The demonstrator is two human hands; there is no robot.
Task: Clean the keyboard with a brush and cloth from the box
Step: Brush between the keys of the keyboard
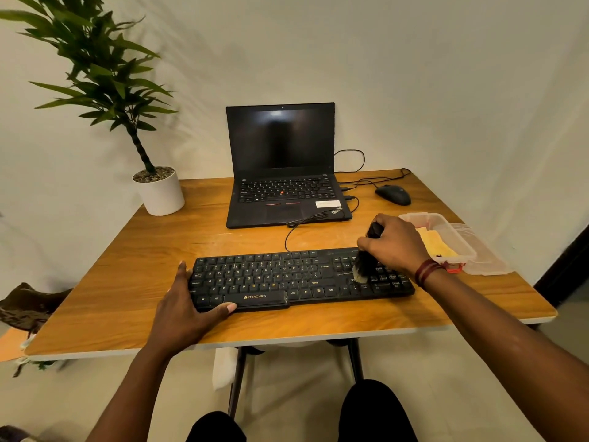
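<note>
A black keyboard point(287, 279) lies near the front of the wooden table point(127, 266). My left hand point(185, 311) holds its left end, thumb along the front edge and fingers at the side. My right hand point(393, 242) grips a dark-handled brush point(365, 267), whose pale-tipped bristles touch the keys at the keyboard's right side. To the right stands a clear plastic box point(459, 239) with a yellow cloth point(436, 245) inside.
An open black laptop point(283, 173) stands at the back centre, with cables running from it. A black mouse point(393, 194) lies to its right. A potted plant in a white pot point(159, 193) stands at the back left. The box lid point(487, 260) lies beside the box.
</note>
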